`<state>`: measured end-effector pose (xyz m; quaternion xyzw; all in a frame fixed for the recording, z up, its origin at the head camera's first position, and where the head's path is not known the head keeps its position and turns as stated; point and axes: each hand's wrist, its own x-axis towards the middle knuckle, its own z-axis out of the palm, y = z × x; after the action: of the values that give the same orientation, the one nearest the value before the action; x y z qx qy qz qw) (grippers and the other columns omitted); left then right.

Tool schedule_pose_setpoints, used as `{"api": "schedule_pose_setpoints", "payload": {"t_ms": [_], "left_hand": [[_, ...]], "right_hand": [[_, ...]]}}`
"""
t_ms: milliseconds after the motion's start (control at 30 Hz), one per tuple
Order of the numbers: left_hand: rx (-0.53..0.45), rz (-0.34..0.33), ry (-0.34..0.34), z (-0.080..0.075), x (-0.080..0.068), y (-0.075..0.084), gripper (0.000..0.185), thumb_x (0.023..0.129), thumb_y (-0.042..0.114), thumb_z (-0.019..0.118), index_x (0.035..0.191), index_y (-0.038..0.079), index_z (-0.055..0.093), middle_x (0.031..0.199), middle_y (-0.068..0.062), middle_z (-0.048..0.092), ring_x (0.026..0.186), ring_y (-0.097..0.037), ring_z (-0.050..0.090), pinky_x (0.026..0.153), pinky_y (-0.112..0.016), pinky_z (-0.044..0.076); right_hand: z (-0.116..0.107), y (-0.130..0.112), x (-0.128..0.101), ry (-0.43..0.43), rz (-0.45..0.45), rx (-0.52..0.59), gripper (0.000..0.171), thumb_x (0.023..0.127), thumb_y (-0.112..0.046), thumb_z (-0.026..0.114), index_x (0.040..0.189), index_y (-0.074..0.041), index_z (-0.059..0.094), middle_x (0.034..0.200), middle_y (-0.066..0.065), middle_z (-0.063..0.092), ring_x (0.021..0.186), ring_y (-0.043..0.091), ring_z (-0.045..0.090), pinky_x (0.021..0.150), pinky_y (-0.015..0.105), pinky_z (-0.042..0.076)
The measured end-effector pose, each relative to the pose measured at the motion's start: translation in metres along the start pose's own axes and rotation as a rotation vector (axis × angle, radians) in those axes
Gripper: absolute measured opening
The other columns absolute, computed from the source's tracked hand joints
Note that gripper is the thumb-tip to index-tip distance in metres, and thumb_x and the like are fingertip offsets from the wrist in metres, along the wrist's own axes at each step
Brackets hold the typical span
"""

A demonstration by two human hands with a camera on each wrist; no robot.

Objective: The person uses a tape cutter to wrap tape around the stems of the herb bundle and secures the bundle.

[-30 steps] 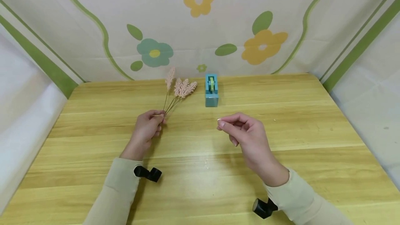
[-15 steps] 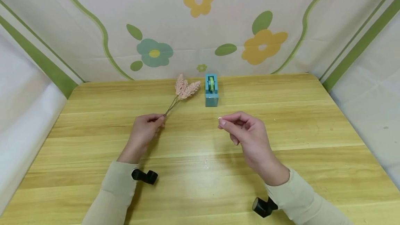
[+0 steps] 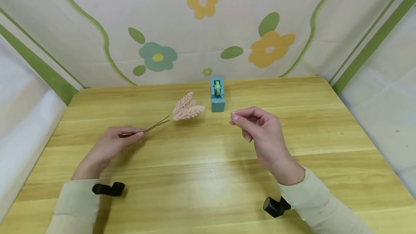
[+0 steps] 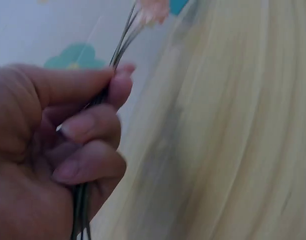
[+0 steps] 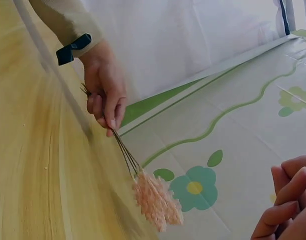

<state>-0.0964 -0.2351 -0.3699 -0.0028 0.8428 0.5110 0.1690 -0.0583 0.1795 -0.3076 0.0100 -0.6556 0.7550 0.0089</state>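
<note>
Item: bunch of pink artificial sprigs (image 3: 187, 106) on thin dark wire stems (image 3: 156, 124), held low over the wooden table (image 3: 208, 176), heads lying just left of the small blue tape dispenser (image 3: 217, 94) and slightly nearer the person. Left hand (image 3: 110, 143), well left of the dispenser, pinches the stem ends between thumb and curled fingers (image 4: 88, 127); the left wrist view shows several wires gathered in that grip. Right hand (image 3: 260, 133), just right of and nearer than the dispenser, is raised with thumb and forefinger tips pressed together, other fingers loosely curled; whether anything is held between them cannot be told. Handling, as judged: very light; stems springy and easily bent; heads soft, fuzzy and liable to crush or shed, so best taken by the bare wires below the heads, all stems pinched together to stop them fanning apart. Surroundings: flowered cloth (image 3: 208, 28) behind the dispenser; cream sleeves (image 3: 312, 205) with black wrist mounts (image 3: 274, 207).
</note>
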Motion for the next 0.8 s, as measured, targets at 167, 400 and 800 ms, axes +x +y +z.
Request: {"api": "schedule_pose_setpoints", "payload": {"t_ms": [167,400,800], "left_hand": [[0.018,-0.016,-0.132,-0.018,-0.002,-0.014,0.038,0.106,0.03,0.072,0.132,0.002,0.076,0.097,0.012,0.079,0.072,-0.008,0.052,0.064,-0.027,0.046],[0.043,-0.004,-0.277,0.003,0.014,-0.002,0.036,0.102,0.028,0.076,0.129,0.004,0.078,0.098,-0.002,0.079,0.065,-0.007,0.05,0.061,-0.025,0.048],[0.105,0.077,-0.391,0.095,0.068,0.064,0.017,0.099,0.023,0.081,0.112,0.014,0.086,0.091,-0.002,0.08,0.066,-0.011,0.05,0.062,-0.023,0.043]], "right_hand": [[0.0,0.002,0.001,-0.007,0.002,0.011,0.013,0.1,-0.005,0.075,0.097,-0.017,0.081,0.09,-0.004,0.082,0.058,0.008,0.049,0.056,0.019,0.038],[0.001,0.003,0.002,-0.013,-0.001,0.016,0.013,0.1,-0.006,0.075,0.097,-0.016,0.081,0.089,-0.004,0.082,0.058,0.008,0.047,0.056,0.02,0.039],[0.003,0.003,0.001,-0.003,-0.003,0.038,0.015,0.1,-0.003,0.075,0.096,-0.016,0.081,0.091,-0.003,0.082,0.056,0.007,0.046,0.055,0.02,0.04]]}}
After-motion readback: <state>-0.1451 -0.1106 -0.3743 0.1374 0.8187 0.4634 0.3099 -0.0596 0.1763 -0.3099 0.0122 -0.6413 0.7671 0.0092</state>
